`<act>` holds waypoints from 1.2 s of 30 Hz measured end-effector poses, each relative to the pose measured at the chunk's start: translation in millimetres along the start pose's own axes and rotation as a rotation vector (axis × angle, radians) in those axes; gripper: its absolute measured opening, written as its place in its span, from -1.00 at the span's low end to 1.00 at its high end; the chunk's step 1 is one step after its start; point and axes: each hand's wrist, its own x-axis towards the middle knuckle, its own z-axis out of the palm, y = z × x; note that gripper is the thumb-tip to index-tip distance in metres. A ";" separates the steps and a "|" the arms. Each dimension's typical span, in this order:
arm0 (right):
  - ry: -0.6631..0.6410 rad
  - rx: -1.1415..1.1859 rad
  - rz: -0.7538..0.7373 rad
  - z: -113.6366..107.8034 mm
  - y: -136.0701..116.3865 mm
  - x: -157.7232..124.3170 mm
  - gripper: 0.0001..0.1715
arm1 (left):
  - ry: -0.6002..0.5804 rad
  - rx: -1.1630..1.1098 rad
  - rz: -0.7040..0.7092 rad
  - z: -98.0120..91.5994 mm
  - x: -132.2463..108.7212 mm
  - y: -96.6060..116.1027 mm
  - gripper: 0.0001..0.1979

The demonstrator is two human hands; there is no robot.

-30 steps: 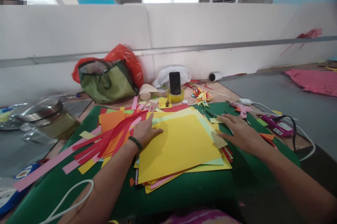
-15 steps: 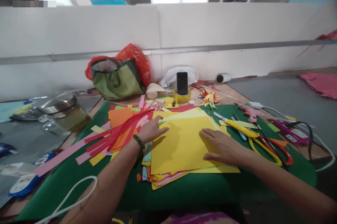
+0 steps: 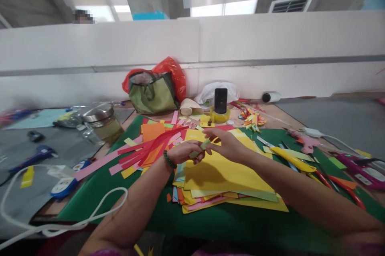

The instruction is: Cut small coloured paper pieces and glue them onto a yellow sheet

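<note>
1. Wall point(image 3: 255, 43): white, runs across bg of my feed.
2. Table point(image 3: 268, 117): brown wood, grey areas both sides.
3. Mat point(image 3: 216, 228): dk green, covers table's mid/front.
4. Sheets point(image 3: 222, 178): yellow stack on mat, under both hands; pink, orange, lt blue edges poke out at front/L.
5. Bag point(image 3: 155, 99): green, agst wall, red plastic behind it.
6. Strips point(image 3: 136, 152): red, pink, yellow, fanned out L of sheets.
7. Jar point(image 3: 107, 128): glass w/ metal lid, back L, nr mat edge.
8. My L hand point(image 3: 185, 152): over sheets' back L part, fingers curled, gripping. R hand point(image 3: 227, 144): palm loose, fingertips meeting L hand's catch.
9. Glue gun point(image 3: 307, 142): pink, R side of mat.
10. Cutter point(image 3: 291, 160): yellow, R of sheets, just above R forearm as I see it.
11. Phone point(image 3: 220, 101): upright, back ctr, w/ yellow tape roll point(image 3: 221, 118) at its foot.
12. Bracelet point(image 3: 170, 160): dk beads, L wrist.
13. Slip point(image 3: 196, 154): pale green, tilted, btwn L thumb & fingers, above sheets; R fingertips at its upper end, can't tell if pinching or just touching.
</note>
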 end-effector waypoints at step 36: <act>0.166 -0.665 -0.840 10.2 -4.2 -5.1 -0.57 | 0.523 -0.422 0.287 31.2 13.1 31.0 -0.86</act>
